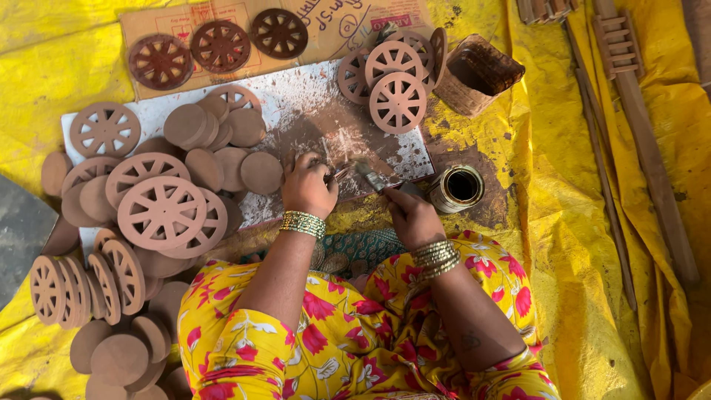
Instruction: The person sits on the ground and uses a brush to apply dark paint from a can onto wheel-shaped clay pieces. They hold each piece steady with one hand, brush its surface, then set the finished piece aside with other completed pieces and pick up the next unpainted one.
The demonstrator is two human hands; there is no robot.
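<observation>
Right hand (412,215) closed around a paintbrush (368,175), bristles over the stained board (311,118). Left hand (308,185) curled shut on a small piece just left of the bristles — mostly hidden, can't tell what it is. Open paint tin (458,187) sits just off the board's right edge, near the right hand. Unpainted spoked wheels (161,212) and plain discs (261,172) pile over the board's left side; three dark painted wheels (220,46) lie beyond its far edge — on cardboard.

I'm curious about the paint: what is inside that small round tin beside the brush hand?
The small round tin stands open, and inside shows only a dark brown liquid. Its depth and bottom are hidden. The right hand holds a brush just beside it.
</observation>
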